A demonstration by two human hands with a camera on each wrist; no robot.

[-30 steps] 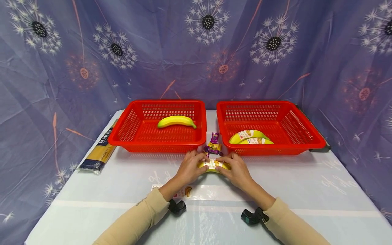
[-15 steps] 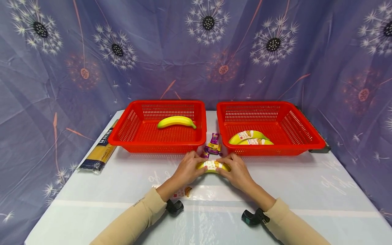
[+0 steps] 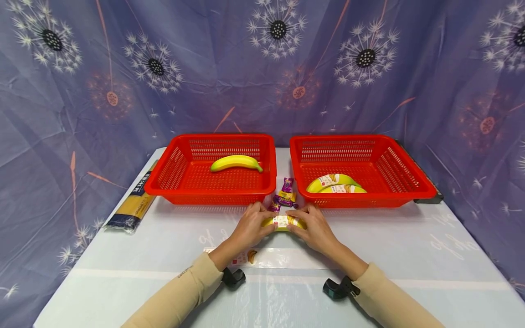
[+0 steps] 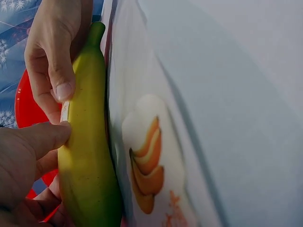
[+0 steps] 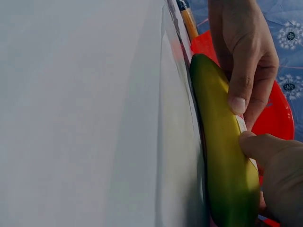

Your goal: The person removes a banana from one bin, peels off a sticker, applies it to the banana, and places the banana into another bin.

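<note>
Just in front of the two baskets, a yellow banana (image 4: pixel 90 132) with greenish ends lies crosswise on the table. A white label (image 3: pixel 281 221) printed with bananas is on its upper side. My left hand (image 3: pixel 251 225) holds the banana's left part, thumb on the near side and fingers beyond. My right hand (image 3: pixel 315 228) grips the stem end the same way. In the left wrist view, both thumbs press close to the label's edge. Nearer to me, a clear strip (image 3: pixel 287 258) lies flat, bearing a printed banana label (image 3: pixel 251 256) partly hidden by the left forearm.
The left red basket (image 3: pixel 213 199) contains one unlabelled banana (image 3: pixel 235 162). Two labelled bananas (image 3: pixel 334 182) lie in the right red basket (image 3: pixel 369 200). Small wrapped candies (image 3: pixel 286 197) sit between the baskets. A spaghetti packet (image 3: pixel 133 206) rests at far left; a dark box (image 3: pixel 430 199) is behind the right basket.
My left hand has slid slightly left along the banana, so more of the label shows. My right hand and the banana have shifted very little; a purple candy behind is more visible.
</note>
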